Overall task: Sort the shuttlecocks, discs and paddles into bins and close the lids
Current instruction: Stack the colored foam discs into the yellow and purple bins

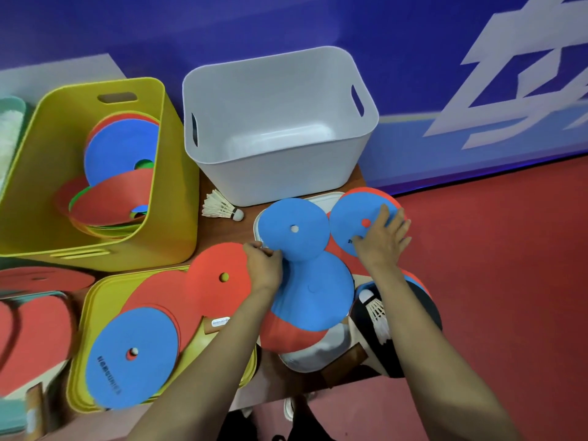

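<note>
**Sorting discs on the table, both hands on blue ones**

So the left hand (264,265) has its fingers curled at the lower left edge of the middle blue disc (296,240) and is pinching it there. The right hand (383,241) lies flat on the right blue disc (350,218), fingers spread and fairly straight, pressing rather than gripping. That disc sits on a red one whose rim peeks out along the top. Both blue discs lie partly over a white lid (327,198), right in front of the white bin (276,179).

A bigger blue disc (318,294) sits just below the middle one, overlapped by it, with a red piece poking out underneath.

The yellow bin (171,218) stands left of the white one, with a pile of red, blue and green discs inside, some leaning on the wall. Its yellow lid (86,319) lies flat at the near left, covered with red discs and one blue disc (136,354). A wooden paddle handle (216,324) sticks out from under those red ones.

One shuttlecock (221,209) lies on its side on the table (203,189) between the two bins. Another shuttlecock (378,313) rests on a black paddle (423,316) under the right forearm.
</note>
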{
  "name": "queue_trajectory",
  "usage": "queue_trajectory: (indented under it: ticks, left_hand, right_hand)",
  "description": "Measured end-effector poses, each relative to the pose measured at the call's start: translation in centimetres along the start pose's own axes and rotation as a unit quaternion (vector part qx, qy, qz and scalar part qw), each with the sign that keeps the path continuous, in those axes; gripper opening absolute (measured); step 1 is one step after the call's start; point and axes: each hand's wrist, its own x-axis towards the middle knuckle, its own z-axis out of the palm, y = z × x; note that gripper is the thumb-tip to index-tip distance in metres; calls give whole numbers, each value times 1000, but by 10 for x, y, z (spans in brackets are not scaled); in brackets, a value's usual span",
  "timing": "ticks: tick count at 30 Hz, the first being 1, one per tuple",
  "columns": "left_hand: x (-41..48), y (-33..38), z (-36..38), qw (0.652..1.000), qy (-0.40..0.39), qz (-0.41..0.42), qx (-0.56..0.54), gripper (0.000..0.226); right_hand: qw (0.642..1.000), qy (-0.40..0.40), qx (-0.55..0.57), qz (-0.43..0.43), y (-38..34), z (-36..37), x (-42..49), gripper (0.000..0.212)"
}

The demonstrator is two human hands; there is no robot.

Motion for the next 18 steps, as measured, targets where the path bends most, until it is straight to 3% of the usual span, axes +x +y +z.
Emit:
queue_trajectory:
  ticks: [3, 6, 9, 13, 16, 18]
  left_hand:
    - [0, 2, 2, 999, -37, -28, -14, 30]
    - [1, 4, 0, 999, -31, -16, -6, 30]
    - [6, -2, -2, 992, -2, 59, 107, 35]
    - [-1, -13, 2, 911, 22, 175, 373, 65]
    - [-6, -13, 7, 865, -45, 223, 447, 54]
    - [-7, -12, 10, 852, -109, 231, 456, 44]
  right_hand:
    - [999, -28, 27, 28, 0, -1, 8, 86]
    - [998, 0, 51, 26, 3, -2, 11, 81]
    - [992, 25, 111, 46, 7, -6, 14, 87]
    - [984, 10, 151, 97, 10, -11, 15, 98]
    - [977, 5, 186, 105, 11, -15, 13, 94]
    - [974, 32, 210, 80, 12, -17, 6, 87]
